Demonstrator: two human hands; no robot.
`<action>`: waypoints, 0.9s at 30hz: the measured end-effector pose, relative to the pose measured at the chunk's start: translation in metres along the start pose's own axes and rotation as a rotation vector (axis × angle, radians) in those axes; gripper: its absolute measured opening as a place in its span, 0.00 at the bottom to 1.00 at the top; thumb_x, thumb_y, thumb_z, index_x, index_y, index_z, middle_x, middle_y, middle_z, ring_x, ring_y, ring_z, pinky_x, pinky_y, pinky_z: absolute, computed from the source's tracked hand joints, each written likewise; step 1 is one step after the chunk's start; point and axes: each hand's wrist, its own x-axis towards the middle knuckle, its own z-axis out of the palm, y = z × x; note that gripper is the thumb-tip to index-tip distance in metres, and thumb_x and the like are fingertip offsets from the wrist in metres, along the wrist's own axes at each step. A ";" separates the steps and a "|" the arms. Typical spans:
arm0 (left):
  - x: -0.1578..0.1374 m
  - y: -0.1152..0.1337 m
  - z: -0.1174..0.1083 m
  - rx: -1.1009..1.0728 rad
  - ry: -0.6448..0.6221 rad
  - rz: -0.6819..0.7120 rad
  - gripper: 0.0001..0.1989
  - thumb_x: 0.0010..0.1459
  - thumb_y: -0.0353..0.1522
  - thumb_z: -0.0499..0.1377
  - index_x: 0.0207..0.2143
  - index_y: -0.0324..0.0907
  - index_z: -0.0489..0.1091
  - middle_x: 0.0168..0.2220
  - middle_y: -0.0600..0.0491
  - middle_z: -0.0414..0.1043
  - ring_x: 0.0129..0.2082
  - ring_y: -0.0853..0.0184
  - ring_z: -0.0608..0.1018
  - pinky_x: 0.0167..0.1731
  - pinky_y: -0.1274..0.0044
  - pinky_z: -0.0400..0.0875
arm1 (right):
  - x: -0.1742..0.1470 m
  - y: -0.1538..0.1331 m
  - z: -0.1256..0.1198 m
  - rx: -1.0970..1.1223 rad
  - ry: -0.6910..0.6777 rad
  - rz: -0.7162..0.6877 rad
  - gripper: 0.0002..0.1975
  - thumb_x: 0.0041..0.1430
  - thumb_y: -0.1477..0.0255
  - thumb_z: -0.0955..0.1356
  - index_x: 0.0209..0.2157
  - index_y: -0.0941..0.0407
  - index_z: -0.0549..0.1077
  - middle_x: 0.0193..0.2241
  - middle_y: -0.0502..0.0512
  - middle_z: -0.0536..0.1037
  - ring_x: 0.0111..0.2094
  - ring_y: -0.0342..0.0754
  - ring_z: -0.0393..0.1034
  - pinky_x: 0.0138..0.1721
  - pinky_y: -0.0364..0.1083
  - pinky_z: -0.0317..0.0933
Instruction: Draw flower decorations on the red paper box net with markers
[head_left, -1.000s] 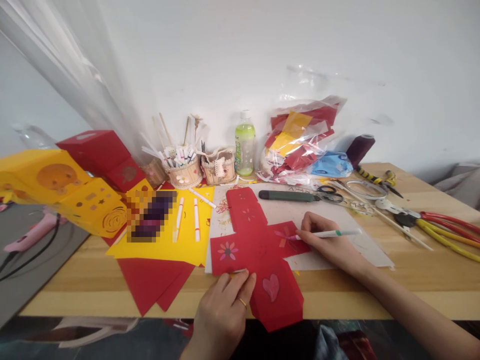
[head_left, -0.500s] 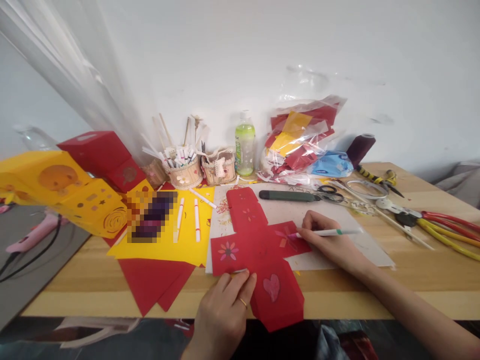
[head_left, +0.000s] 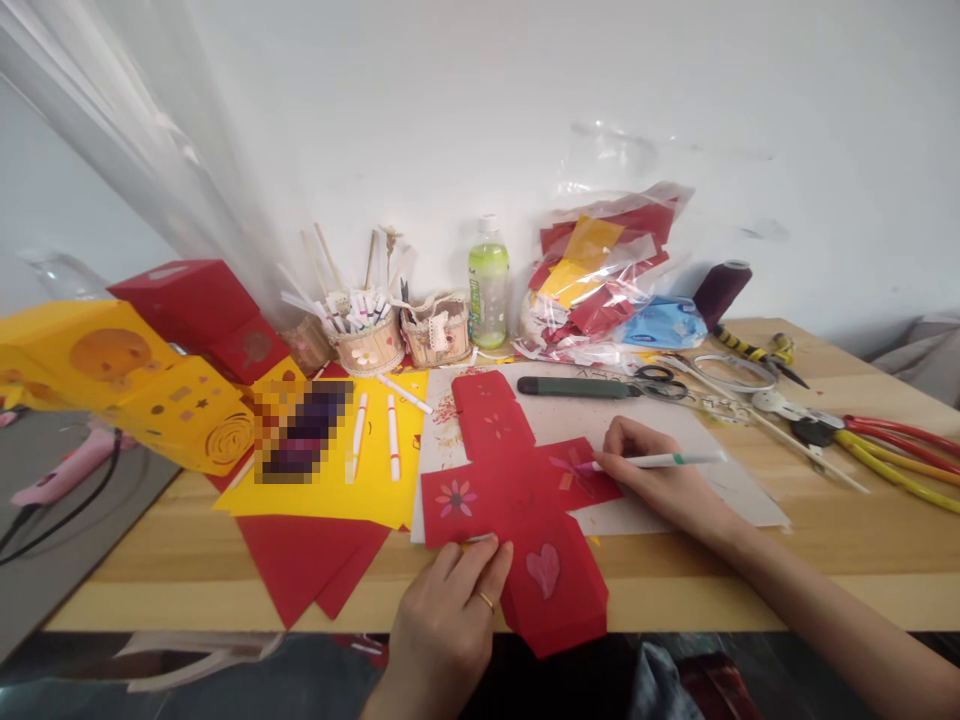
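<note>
A cross-shaped red card cutout [head_left: 521,505] lies flat, its lower end past the table's front edge. A flower is drawn on its left panel, a heart on its lower panel and a partly coloured flower on its right panel. My right hand [head_left: 652,475] is closed around a white marker [head_left: 649,462] with a green band, its purple tip on the right panel. My left hand [head_left: 454,620], wearing a ring, pinches the cutout's edge at the inner corner below the left panel. A small white sliver shows by its fingertips; I cannot tell what it is.
Under the cutout lies a whitish board [head_left: 720,490]. Left are yellow sheets [head_left: 322,505], loose markers [head_left: 394,438] and folded boxes [head_left: 180,310]. Behind stand a marker basket [head_left: 367,345], a bottle [head_left: 489,285] and a bag of scraps [head_left: 600,270]. A cutter [head_left: 574,388] and pliers [head_left: 817,425] lie right.
The marker tip has shifted very slightly on the right panel, with my right hand still around it. My left hand stays at the cutout's edge. The view has tilted a little.
</note>
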 end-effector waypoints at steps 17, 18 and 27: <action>-0.001 0.001 0.001 -0.026 -0.008 -0.002 0.17 0.54 0.18 0.47 0.40 0.34 0.72 0.35 0.47 0.75 0.31 0.65 0.75 0.30 0.76 0.73 | 0.001 -0.001 0.000 0.034 0.005 0.028 0.12 0.52 0.72 0.64 0.20 0.54 0.56 0.17 0.44 0.60 0.20 0.41 0.52 0.21 0.42 0.47; -0.001 0.001 0.001 -0.026 -0.008 -0.001 0.17 0.54 0.18 0.48 0.40 0.34 0.72 0.35 0.47 0.75 0.31 0.65 0.75 0.30 0.76 0.73 | 0.001 -0.002 0.000 0.031 0.005 0.032 0.12 0.52 0.72 0.64 0.20 0.54 0.56 0.17 0.44 0.60 0.20 0.41 0.52 0.21 0.42 0.47; 0.001 0.000 0.000 0.000 0.005 -0.005 0.17 0.56 0.19 0.46 0.40 0.36 0.72 0.34 0.47 0.75 0.31 0.68 0.75 0.32 0.79 0.73 | -0.002 -0.002 -0.001 0.028 0.008 0.026 0.11 0.51 0.72 0.64 0.19 0.54 0.56 0.17 0.44 0.60 0.20 0.41 0.53 0.21 0.42 0.47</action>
